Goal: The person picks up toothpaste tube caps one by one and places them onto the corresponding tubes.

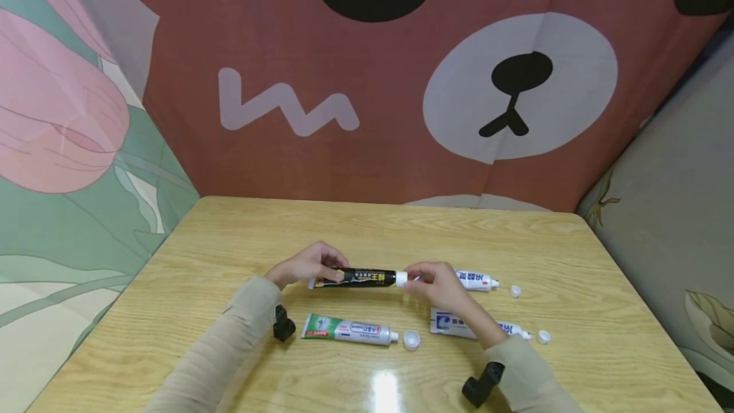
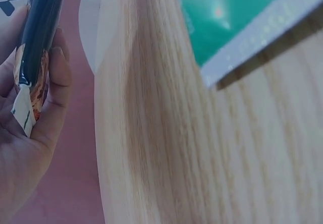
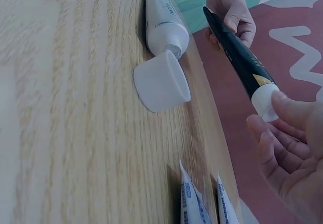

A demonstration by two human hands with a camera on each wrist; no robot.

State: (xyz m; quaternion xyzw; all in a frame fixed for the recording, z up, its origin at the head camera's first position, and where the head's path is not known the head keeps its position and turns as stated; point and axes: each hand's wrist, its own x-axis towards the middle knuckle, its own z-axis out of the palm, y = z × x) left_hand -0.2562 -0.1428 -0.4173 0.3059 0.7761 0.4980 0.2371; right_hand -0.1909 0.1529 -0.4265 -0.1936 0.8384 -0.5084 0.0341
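While the left hand [image 1: 312,264] grips the black tube [image 1: 367,278] above the bench [image 1: 367,225], the right hand [image 1: 440,282] pinches its white cap [image 1: 401,279]. Cap turning appears in hand; the next move likely calls for steadying the tube against twist.

The black tube [image 1: 367,278] looks glossy, its cap [image 1: 401,278] smooth plastic, the table [image 1: 229,228] shiny wood, the backdrop [image 1: 390,69] matt cloth

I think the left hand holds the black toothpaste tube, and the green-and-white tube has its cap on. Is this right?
Not quite. The left hand holds the black toothpaste tube, but the green-and-white toothpaste tube is uncapped: the head view shows a white cap lying loose beside its bare nozzle.
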